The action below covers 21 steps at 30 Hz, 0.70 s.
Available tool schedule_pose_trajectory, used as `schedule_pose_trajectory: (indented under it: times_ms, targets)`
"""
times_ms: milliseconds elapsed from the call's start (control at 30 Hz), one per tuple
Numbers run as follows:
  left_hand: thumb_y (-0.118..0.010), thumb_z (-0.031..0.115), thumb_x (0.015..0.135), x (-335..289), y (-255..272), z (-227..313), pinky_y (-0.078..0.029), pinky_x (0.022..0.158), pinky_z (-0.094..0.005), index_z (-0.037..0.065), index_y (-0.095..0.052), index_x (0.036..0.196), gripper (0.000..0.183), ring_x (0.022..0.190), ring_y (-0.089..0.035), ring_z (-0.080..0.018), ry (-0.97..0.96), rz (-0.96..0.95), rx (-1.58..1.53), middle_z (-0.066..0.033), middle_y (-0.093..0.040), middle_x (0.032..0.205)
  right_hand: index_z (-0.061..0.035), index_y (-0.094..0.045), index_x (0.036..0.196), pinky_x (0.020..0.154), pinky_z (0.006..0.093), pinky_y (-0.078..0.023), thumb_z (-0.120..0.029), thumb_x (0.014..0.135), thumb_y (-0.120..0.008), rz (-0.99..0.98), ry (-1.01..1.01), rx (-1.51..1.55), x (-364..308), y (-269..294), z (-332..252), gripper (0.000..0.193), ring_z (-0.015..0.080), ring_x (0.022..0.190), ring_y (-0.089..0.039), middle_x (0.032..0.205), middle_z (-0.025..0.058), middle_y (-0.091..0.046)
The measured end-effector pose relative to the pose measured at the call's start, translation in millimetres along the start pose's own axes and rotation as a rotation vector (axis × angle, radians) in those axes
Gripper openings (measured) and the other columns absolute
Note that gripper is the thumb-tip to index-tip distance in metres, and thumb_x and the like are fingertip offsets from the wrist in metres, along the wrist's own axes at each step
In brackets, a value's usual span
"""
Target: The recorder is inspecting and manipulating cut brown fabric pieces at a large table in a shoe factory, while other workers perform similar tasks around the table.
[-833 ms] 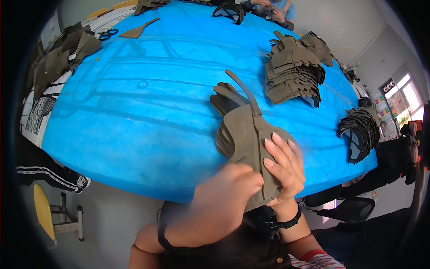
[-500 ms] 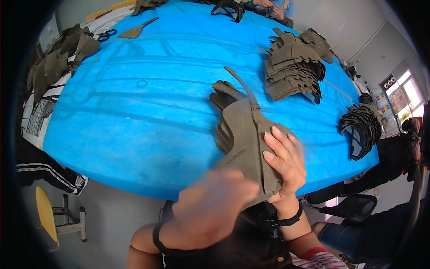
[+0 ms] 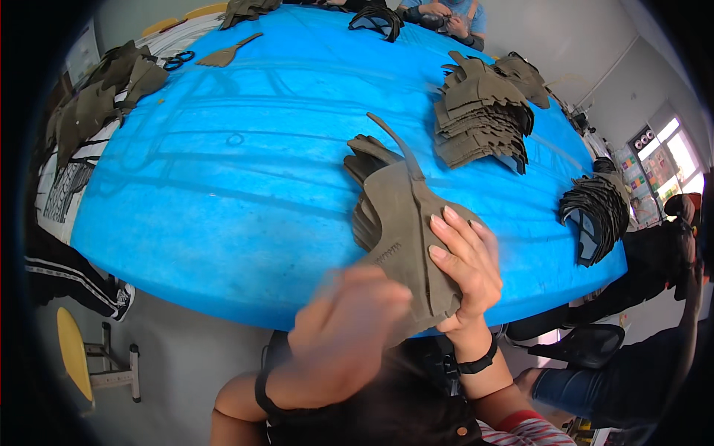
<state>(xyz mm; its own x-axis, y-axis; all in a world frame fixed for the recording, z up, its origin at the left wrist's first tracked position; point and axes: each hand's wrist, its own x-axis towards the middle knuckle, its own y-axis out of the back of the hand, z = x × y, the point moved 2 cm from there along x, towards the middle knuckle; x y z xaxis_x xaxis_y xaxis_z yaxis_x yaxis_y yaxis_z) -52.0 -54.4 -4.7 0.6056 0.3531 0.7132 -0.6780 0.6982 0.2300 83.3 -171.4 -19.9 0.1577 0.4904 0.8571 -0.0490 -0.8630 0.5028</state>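
Note:
An olive-brown shaped piece (image 3: 405,215), flat with a long narrow strip at its far end, lies tilted at the table's near edge. My right hand (image 3: 472,260) grips its right side, fingers lying over the top and the thumb side near the lower edge. Over the piece's lower left corner is my left hand (image 3: 349,316), blurred by motion and closed like a fist; whatever it may hold is hidden. Under the piece, more brown layers (image 3: 364,223) of the same kind stick out on the left.
The blue table (image 3: 208,223) carries a tall stack of brown pieces (image 3: 483,111) and a dark curved stack (image 3: 595,212) on the right. Black scissors (image 3: 178,59) lie far left beside a single brown piece (image 3: 223,56). A person (image 3: 454,18) sits opposite. A yellow stool (image 3: 74,357) stands lower left.
My left hand has shifted slightly left, still blurred and closed. My right hand keeps its grip on the brown piece. The whole view has moved a little.

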Motion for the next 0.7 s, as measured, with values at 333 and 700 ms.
schedule_pose_trajectory:
  times_ms: [333,700]
  targets:
    - [-0.068,0.001,0.082,-11,3,6,-0.045,0.076,-0.0375,0.008,-0.064,0.091,0.012,0.077,-0.056,-0.0248,-0.133,-0.208,-0.024,-0.0062,-0.061,0.091,-0.0112,-0.068,0.099,0.095,0.0403,-0.043,-0.017,0.085,-0.055,-0.006,-0.005,0.01,1,1,1,0.02,0.0321,0.112,-0.066,0.112,0.015,-0.072]
    - [-0.05,-0.002,0.091,-27,20,-3,-0.038,0.109,-0.0491,0.009,-0.051,0.091,0.011,0.116,-0.062,-0.0396,0.021,-0.555,-0.61,-0.0173,-0.071,0.11,-0.0108,-0.069,0.098,0.095,0.0388,-0.043,-0.017,0.083,-0.056,-0.011,-0.025,-0.007,3,1,0,0.02,0.0308,0.112,-0.067,0.112,0.0138,-0.072]
